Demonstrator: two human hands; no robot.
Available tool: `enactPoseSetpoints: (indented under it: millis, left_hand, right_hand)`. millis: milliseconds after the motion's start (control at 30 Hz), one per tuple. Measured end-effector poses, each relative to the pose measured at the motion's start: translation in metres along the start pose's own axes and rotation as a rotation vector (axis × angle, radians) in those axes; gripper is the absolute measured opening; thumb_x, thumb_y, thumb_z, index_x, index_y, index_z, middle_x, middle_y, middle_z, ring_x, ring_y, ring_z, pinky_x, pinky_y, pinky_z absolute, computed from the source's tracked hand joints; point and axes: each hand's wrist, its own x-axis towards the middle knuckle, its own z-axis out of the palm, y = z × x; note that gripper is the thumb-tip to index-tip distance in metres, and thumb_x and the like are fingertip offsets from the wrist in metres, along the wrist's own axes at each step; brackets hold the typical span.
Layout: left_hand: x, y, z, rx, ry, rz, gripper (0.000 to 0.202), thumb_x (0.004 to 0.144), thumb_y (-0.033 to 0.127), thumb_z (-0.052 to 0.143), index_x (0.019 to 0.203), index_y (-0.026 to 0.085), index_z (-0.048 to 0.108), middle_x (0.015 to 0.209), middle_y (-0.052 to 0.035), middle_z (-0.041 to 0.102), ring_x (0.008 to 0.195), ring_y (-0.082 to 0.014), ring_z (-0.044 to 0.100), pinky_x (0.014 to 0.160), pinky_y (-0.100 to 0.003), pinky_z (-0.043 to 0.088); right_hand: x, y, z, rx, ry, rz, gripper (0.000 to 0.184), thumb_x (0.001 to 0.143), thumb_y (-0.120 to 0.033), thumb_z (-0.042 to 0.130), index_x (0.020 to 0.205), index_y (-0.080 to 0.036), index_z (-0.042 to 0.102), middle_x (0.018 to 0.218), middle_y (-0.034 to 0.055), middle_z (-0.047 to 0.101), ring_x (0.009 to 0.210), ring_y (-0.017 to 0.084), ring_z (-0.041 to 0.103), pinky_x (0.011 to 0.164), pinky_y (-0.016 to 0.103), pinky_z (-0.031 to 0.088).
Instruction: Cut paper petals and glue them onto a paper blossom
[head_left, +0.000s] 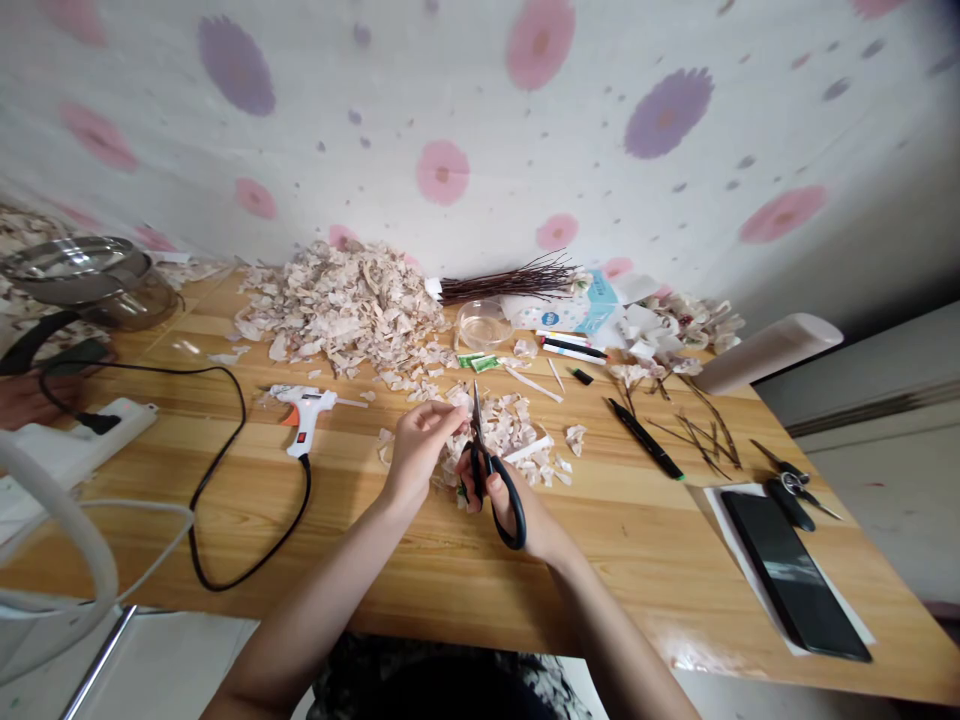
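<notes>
My right hand [517, 510] is closed round the black handles of a pair of scissors [480, 430], whose blades point away from me and up. Just left of the blades, my left hand [424, 445] is closed in a pinch; what lies between its fingertips is too small to make out. Beneath and behind both hands spreads a small heap of pale, dry petals [517, 425]. A white strip [529, 448] lies on that heap. Farther back rises a much larger pile of similar petals [352, 305].
Left on the wooden table [360, 580] lies a white glue gun [304, 415] with a looping black cord [196, 500]. Behind are a clear bowl [484, 325] and dark twigs [510, 280]. Rightward lie a black marker [645, 440], a phone [795, 570] and a white bottle [772, 352].
</notes>
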Motion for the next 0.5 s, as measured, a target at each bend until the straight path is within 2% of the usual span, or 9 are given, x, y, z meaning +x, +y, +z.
enactPoseSetpoints:
  millis: [367, 500]
  left_hand:
    - [0.0013, -0.003, -0.0035, -0.01, 0.001, -0.021, 0.02, 0.06, 0.029, 0.082, 0.064, 0.016, 0.069, 0.062, 0.0005, 0.065, 0.062, -0.0111, 0.06, 0.064, -0.021, 0.047]
    - [0.0012, 0.0023, -0.0023, -0.039, 0.002, -0.056, 0.021, 0.055, 0.029, 0.084, 0.063, 0.016, 0.069, 0.061, 0.0011, 0.065, 0.059, -0.0105, 0.06, 0.062, -0.021, 0.047]
  right_hand:
    - [0.0014, -0.0022, 0.0016, 0.001, -0.004, 0.022, 0.06, 0.089, -0.076, 0.028, 0.083, -0.02, 0.049, 0.062, -0.0006, 0.049, 0.055, 0.016, 0.047, 0.057, 0.03, 0.04]
    - [0.0009, -0.0042, 0.0014, 0.005, -0.008, 0.029, 0.061, 0.087, -0.078, 0.028, 0.083, -0.02, 0.048, 0.06, -0.0011, 0.048, 0.051, 0.016, 0.046, 0.053, 0.029, 0.039]
